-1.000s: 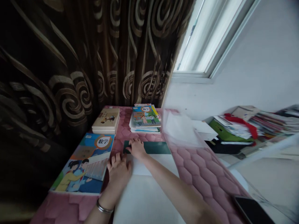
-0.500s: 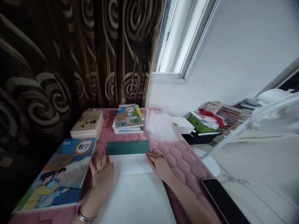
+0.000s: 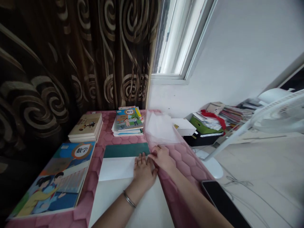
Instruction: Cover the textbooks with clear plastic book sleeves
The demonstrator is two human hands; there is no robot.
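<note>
A long white paper sheet [image 3: 116, 167] lies in front of me with a fold line across it. Beyond its far edge shows a dark green band [image 3: 125, 150], perhaps a book cover; I cannot tell whether the two are joined. My left hand [image 3: 144, 173], with a bracelet on the wrist, rests flat on the sheet near its right side, fingers stretched out. At the right edge, where white meets green, my right hand [image 3: 164, 159] pinches the sheet's edge between thumb and fingers. The two hands are close together.
A large maths textbook [image 3: 54, 177] lies on the left, with thick books [image 3: 85, 125] behind it. More books [image 3: 128, 122] and clear plastic covers [image 3: 161, 128] are at the back of the pink padded cloth [image 3: 185, 161]. A phone [image 3: 223, 202] lies at the right; a white fan [image 3: 228, 139] stands beyond.
My left hand has moved right, from the sheet's left edge onto its right side beside my right hand. My right hand has turned and pinches at the edge. The view has shifted slightly.
</note>
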